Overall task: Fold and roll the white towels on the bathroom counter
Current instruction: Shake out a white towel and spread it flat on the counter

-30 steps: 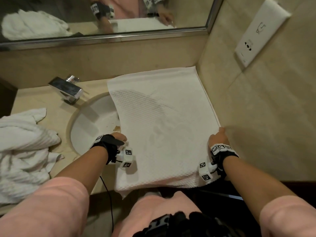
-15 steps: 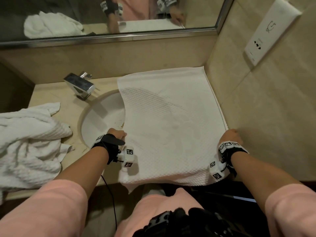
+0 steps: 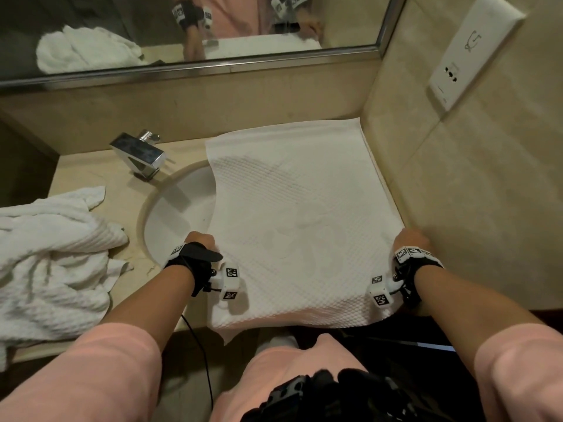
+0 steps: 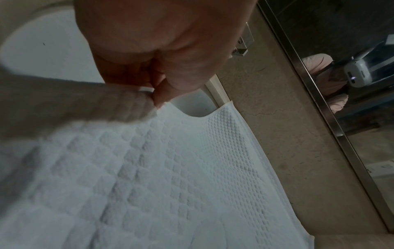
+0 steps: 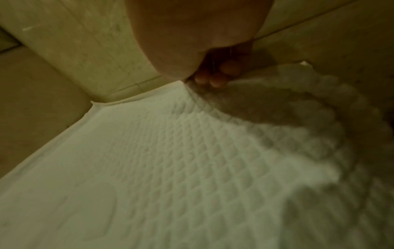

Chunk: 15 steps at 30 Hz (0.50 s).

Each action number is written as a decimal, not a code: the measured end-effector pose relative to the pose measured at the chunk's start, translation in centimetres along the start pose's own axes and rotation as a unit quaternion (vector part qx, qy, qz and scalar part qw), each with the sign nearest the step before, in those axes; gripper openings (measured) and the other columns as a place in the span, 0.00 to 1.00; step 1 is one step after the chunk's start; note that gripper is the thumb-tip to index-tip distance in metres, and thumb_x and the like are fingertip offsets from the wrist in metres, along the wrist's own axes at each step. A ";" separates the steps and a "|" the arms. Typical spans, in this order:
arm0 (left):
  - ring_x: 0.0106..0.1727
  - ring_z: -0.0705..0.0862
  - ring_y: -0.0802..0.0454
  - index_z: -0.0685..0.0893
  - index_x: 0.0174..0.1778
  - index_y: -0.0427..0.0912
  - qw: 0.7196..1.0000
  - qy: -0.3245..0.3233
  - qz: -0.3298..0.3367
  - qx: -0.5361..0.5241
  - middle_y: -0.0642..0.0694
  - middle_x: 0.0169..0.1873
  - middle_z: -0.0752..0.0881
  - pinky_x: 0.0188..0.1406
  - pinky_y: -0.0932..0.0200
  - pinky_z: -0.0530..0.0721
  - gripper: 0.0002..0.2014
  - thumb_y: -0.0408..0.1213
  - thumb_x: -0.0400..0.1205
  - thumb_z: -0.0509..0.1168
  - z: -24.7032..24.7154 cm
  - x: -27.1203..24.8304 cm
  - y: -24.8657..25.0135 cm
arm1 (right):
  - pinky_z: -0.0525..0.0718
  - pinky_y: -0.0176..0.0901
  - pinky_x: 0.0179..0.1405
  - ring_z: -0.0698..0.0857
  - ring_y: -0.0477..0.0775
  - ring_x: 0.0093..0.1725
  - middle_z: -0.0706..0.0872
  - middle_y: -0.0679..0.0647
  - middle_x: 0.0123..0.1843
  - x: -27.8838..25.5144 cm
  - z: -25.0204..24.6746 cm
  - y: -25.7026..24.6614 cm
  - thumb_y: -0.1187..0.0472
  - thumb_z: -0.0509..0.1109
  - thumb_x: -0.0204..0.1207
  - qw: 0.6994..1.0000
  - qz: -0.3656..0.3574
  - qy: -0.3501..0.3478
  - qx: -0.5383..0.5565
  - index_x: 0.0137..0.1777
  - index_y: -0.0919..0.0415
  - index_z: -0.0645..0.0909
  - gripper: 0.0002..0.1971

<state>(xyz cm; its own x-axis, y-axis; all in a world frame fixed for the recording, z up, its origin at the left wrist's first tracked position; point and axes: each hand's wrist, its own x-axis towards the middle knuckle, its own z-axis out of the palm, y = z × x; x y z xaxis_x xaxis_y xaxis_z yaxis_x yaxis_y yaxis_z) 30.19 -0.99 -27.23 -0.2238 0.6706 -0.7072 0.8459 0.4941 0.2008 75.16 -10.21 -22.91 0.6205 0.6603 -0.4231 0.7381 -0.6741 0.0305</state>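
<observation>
Wedged against the wall, the towel (image 3: 298, 220) seems pinched at both side edges by curled fingers (image 4: 162, 99).

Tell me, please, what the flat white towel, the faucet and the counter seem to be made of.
Flat white towel: woven cloth, probably cotton, matte, with a raised diamond waffle texture and a plain hemmed border. Faucet: metal with a polished chrome look; it reflects its surroundings like a mirror. Counter: beige stone or a stone imitation, smooth and slightly glossy, with faint veins; which one cannot be told.
</observation>
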 end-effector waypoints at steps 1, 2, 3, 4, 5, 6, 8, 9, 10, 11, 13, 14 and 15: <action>0.67 0.79 0.39 0.78 0.68 0.27 0.999 -0.006 0.020 0.033 0.34 0.63 0.81 0.50 0.63 0.74 0.20 0.36 0.83 0.63 0.2 0.3 -0.1 | 0.80 0.44 0.40 0.87 0.63 0.55 0.87 0.63 0.56 0.1 0.3 0.2 0.68 0.57 0.82 1.000 0.016 0.019 0.013 0.54 0.68 0.84 0.13; 0.67 0.79 0.38 0.78 0.66 0.27 0.998 -0.025 0.042 0.034 0.33 0.64 0.80 0.55 0.60 0.76 0.21 0.37 0.82 0.66 0.3 0.9 -0.3 | 0.79 0.44 0.39 0.87 0.64 0.55 0.87 0.64 0.55 0.3 0.6 0.4 0.68 0.57 0.83 0.999 0.022 0.025 0.025 0.54 0.69 0.84 0.13; 0.67 0.79 0.38 0.79 0.65 0.28 0.997 -0.048 0.053 0.041 0.33 0.64 0.80 0.61 0.57 0.76 0.22 0.38 0.80 0.69 0.5 1.5 -0.6 | 0.79 0.44 0.39 0.87 0.64 0.54 0.87 0.64 0.55 0.3 0.8 0.6 0.67 0.57 0.83 0.998 0.031 0.036 0.043 0.54 0.69 0.84 0.13; 0.68 0.78 0.37 0.78 0.66 0.28 0.996 -0.071 0.051 0.031 0.34 0.65 0.79 0.66 0.54 0.76 0.24 0.37 0.77 0.72 0.7 2.2 -1.0 | 0.79 0.45 0.39 0.87 0.64 0.55 0.87 0.65 0.56 0.5 1.1 0.7 0.66 0.57 0.83 0.997 0.034 0.051 0.047 0.57 0.70 0.83 0.13; 0.70 0.76 0.37 0.78 0.68 0.28 0.995 -0.088 0.053 0.011 0.34 0.68 0.78 0.70 0.50 0.74 0.28 0.37 0.74 0.75 0.7 2.9 -1.3 | 0.81 0.47 0.42 0.86 0.65 0.56 0.86 0.66 0.57 0.7 1.3 0.6 0.66 0.58 0.83 0.995 0.046 0.064 0.059 0.61 0.72 0.80 0.14; 0.71 0.75 0.36 0.76 0.70 0.29 0.994 -0.089 0.065 0.000 0.34 0.70 0.76 0.72 0.47 0.73 0.33 0.37 0.71 0.77 0.6 3.3 -1.6 | 0.82 0.50 0.47 0.85 0.67 0.58 0.84 0.68 0.59 0.6 1.5 0.3 0.66 0.59 0.82 0.993 0.044 0.076 0.076 0.66 0.73 0.76 0.16; 0.72 0.74 0.37 0.74 0.71 0.30 0.993 -0.098 0.057 -0.013 0.37 0.70 0.74 0.73 0.45 0.72 0.32 0.39 0.73 0.74 0.7 2.7 -0.8 | 0.81 0.55 0.56 0.82 0.70 0.61 0.80 0.70 0.63 0.9 1.4 -0.5 0.66 0.60 0.80 0.988 0.033 0.086 0.125 0.71 0.71 0.69 0.20; 0.72 0.74 0.38 0.74 0.72 0.31 0.995 -0.078 0.065 -0.001 0.37 0.70 0.74 0.73 0.46 0.72 0.28 0.39 0.78 0.71 0.6 2.0 -0.2 | 0.79 0.55 0.58 0.80 0.70 0.62 0.79 0.69 0.64 1.2 1.3 -1.1 0.66 0.59 0.79 0.985 0.020 0.082 0.152 0.71 0.69 0.69 0.20; 0.72 0.75 0.38 0.75 0.71 0.31 0.997 -0.036 0.050 -0.050 0.37 0.70 0.76 0.72 0.47 0.73 0.24 0.38 0.81 0.66 0.3 1.5 0.6 | 0.79 0.54 0.59 0.79 0.69 0.63 0.79 0.69 0.64 1.4 1.0 -1.8 0.67 0.59 0.79 0.981 0.001 0.075 0.176 0.70 0.68 0.70 0.19; 0.70 0.76 0.37 0.76 0.70 0.31 0.997 0.002 0.046 -0.064 0.35 0.69 0.78 0.70 0.48 0.75 0.21 0.37 0.83 0.62 0.2 1.5 1.4 | 0.77 0.52 0.61 0.79 0.68 0.64 0.78 0.68 0.65 1.8 0.9 -2.7 0.68 0.59 0.79 0.977 -0.023 0.069 0.200 0.70 0.68 0.71 0.19; 0.68 0.78 0.37 0.78 0.69 0.32 0.995 0.042 0.029 -0.091 0.34 0.67 0.80 0.66 0.49 0.78 0.19 0.35 0.84 0.59 0.2 2.1 2.6 | 0.73 0.47 0.65 0.76 0.64 0.68 0.77 0.66 0.69 2.9 0.8 -4.3 0.71 0.59 0.80 0.969 -0.076 0.075 0.222 0.71 0.68 0.72 0.19; 0.68 0.79 0.36 0.78 0.69 0.32 0.992 0.042 0.032 -0.112 0.34 0.67 0.80 0.65 0.49 0.78 0.19 0.34 0.84 0.58 0.0 2.3 3.3 | 0.72 0.46 0.68 0.74 0.63 0.70 0.75 0.65 0.70 3.4 0.7 -5.2 0.71 0.60 0.81 0.968 -0.097 0.077 0.220 0.72 0.67 0.72 0.19; 0.68 0.78 0.36 0.78 0.69 0.31 0.992 0.032 0.030 -0.121 0.34 0.67 0.80 0.64 0.50 0.78 0.19 0.34 0.84 0.58 -0.1 2.4 4.1 | 0.70 0.47 0.70 0.72 0.63 0.72 0.74 0.64 0.72 3.9 0.6 -5.8 0.69 0.60 0.81 0.969 -0.108 0.073 0.212 0.73 0.66 0.71 0.20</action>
<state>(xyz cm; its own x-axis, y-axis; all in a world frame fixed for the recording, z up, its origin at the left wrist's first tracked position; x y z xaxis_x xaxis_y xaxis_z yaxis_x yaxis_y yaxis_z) 33.05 2.75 -28.03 -0.2122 0.7329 -0.6464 0.7201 0.5644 0.4036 73.09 -3.92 -25.24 0.5179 0.8199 -0.2440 0.6991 -0.5701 -0.4317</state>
